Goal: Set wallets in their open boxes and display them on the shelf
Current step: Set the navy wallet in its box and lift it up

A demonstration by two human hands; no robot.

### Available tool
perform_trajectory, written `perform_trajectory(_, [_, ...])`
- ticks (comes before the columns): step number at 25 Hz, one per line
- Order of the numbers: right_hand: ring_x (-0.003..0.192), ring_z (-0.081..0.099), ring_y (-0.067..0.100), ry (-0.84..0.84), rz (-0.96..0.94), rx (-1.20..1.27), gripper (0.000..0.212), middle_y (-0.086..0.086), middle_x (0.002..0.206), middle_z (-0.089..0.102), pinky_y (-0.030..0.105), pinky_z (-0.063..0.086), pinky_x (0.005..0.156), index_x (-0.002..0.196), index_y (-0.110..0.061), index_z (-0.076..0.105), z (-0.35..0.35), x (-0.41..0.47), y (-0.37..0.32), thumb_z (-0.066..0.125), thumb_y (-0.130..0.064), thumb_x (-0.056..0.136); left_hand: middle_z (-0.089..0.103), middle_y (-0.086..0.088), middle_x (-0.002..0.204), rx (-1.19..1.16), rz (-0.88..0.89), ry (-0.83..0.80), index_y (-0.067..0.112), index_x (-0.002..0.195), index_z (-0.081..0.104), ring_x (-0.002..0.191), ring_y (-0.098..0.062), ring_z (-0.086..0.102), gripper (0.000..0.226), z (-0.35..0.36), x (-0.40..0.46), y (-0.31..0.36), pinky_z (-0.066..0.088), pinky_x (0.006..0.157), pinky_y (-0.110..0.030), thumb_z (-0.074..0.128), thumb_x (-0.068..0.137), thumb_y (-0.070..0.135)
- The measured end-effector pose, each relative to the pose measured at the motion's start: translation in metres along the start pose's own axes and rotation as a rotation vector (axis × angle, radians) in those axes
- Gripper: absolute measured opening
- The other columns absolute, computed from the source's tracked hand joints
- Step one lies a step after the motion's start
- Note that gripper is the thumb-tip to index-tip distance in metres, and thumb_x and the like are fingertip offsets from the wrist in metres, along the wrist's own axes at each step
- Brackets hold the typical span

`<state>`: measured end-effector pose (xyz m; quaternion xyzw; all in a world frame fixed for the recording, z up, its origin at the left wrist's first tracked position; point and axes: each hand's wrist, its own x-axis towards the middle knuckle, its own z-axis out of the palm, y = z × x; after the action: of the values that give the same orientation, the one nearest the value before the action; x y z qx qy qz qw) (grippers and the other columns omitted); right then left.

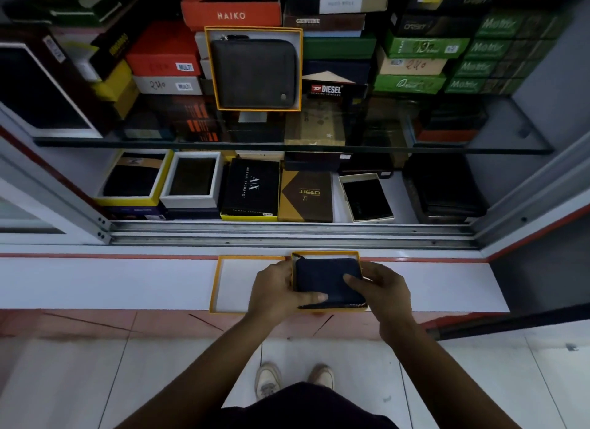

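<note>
Seemingly wallet between both hands

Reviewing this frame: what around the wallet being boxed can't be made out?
Head view only:
- Whether the dark wallet sits fully down in its orange-edged box: the left hand and right hand cover its sides.
- The box's near edge: hidden by wallet and hands.
- Any logo on the wallet: too dark.
- The handwritten labels on the shelf boxes: blurred.

Light: I see dim shelves, brighter floor.
Edges: wide-angle bending, soft corners.
Glare: faint on glass.
</note>
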<state>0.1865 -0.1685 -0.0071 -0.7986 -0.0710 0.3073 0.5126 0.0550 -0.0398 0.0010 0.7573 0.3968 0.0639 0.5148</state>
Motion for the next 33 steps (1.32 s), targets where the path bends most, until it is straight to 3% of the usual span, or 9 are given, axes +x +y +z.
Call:
perform_trajectory(4, [0.092, 0.068, 0.021, -0.163, -0.019, 0.077, 0.029, 0.004, 0.099, 0.072, 0.027, 0.058, 0.069, 0.099, -0.012, 0.069, 0.036, -0.014, -0.023, 0.077, -0.006, 0.072, 0.066, 0.009, 0.103, 0.020, -0.059, 0.147, 0.018, 0.113, 0.066, 0.088, -0.007, 0.059, 0.059, -0.052, -0.017, -0.016, 0.046, 0.067, -0.008, 0.088, 0.058, 0.022])
perform_trajectory(8, [0.093, 0.063, 0.018, -0.257, -0.002, -0.002, 0.032, 0.000, 0.100, 0.067, 0.018, 0.054, 0.063, 0.090, -0.022, 0.061, 0.086, -0.022, -0.027, 0.076, -0.001, 0.071, 0.071, -0.011, 0.111, 0.156, -0.222, 0.287, 0.009, 0.110, 0.068, 0.097, -0.027, 0.065, 0.050, -0.087, -0.021, -0.044, 0.051, 0.086, -0.034, 0.084, 0.064, 0.021])
perform_trajectory(11, [0.092, 0.062, 0.017, -0.227, 0.061, -0.060, 0.031, 0.003, 0.105, 0.068, 0.016, 0.051, 0.064, 0.092, -0.019, 0.061, 0.106, -0.021, -0.018, 0.076, -0.003, 0.071, 0.068, -0.010, 0.120, 0.176, -0.261, 0.255, 0.011, 0.117, 0.064, 0.108, -0.028, 0.063, 0.054, -0.098, -0.018, -0.060, 0.048, 0.093, -0.039, 0.082, 0.067, 0.025])
perform_trajectory(16, [0.099, 0.057, 0.018, -0.148, 0.059, -0.135, 0.047, 0.000, 0.109, 0.061, 0.028, 0.050, 0.082, 0.112, -0.014, 0.061, 0.115, -0.013, -0.010, 0.081, -0.013, 0.070, 0.055, -0.011, 0.134, 0.151, -0.221, 0.261, 0.012, 0.131, 0.052, 0.119, -0.029, 0.054, 0.060, -0.092, -0.012, -0.064, 0.044, 0.098, -0.035, 0.075, 0.076, 0.022])
perform_trajectory(21, [0.092, 0.068, 0.021, -0.153, 0.043, -0.102, 0.034, 0.009, 0.106, 0.074, 0.035, 0.056, 0.088, 0.101, -0.012, 0.073, 0.108, -0.014, -0.020, 0.081, -0.009, 0.068, 0.067, -0.013, 0.120, 0.115, -0.234, 0.334, 0.007, 0.119, 0.061, 0.108, -0.030, 0.062, 0.051, -0.087, -0.021, -0.052, 0.048, 0.091, -0.035, 0.077, 0.073, 0.023])
perform_trajectory(24, [0.088, 0.072, 0.023, -0.098, -0.093, 0.047, 0.025, 0.007, 0.093, 0.077, 0.040, 0.059, 0.081, 0.089, -0.017, 0.076, 0.076, -0.025, -0.048, 0.079, -0.003, 0.069, 0.074, -0.008, 0.104, 0.038, -0.091, 0.448, 0.010, 0.106, 0.071, 0.091, -0.022, 0.069, 0.043, -0.096, -0.029, -0.015, 0.053, 0.081, -0.032, 0.082, 0.067, 0.023])
perform_trajectory(28, [0.078, 0.072, 0.011, -0.113, -0.331, 0.313, 0.031, -0.006, 0.082, 0.077, 0.024, 0.057, 0.064, 0.093, -0.016, 0.075, 0.029, -0.023, -0.116, 0.071, 0.008, 0.073, 0.068, 0.011, 0.094, -0.181, 0.158, 0.486, 0.012, 0.111, 0.069, 0.079, 0.004, 0.065, 0.047, -0.109, -0.024, 0.064, 0.055, 0.073, -0.013, 0.082, 0.066, 0.014])
perform_trajectory(31, [0.084, 0.071, 0.013, -0.001, -0.461, 0.375, 0.034, 0.002, 0.091, 0.077, 0.028, 0.058, 0.074, 0.106, -0.007, 0.072, 0.005, 0.000, -0.162, 0.068, 0.007, 0.076, 0.066, 0.010, 0.100, -0.245, 0.332, 0.478, 0.011, 0.117, 0.065, 0.077, 0.012, 0.063, 0.053, -0.114, 0.004, 0.121, 0.053, 0.075, -0.008, 0.081, 0.068, 0.011])
perform_trajectory(33, [0.095, 0.070, 0.020, 0.075, -0.521, 0.387, 0.035, 0.008, 0.103, 0.075, 0.036, 0.056, 0.083, 0.112, -0.009, 0.069, -0.006, 0.021, -0.187, 0.068, 0.002, 0.078, 0.068, 0.007, 0.105, -0.196, 0.446, 0.480, 0.012, 0.120, 0.063, 0.082, 0.007, 0.063, 0.053, -0.112, 0.025, 0.157, 0.055, 0.080, -0.016, 0.080, 0.069, 0.013])
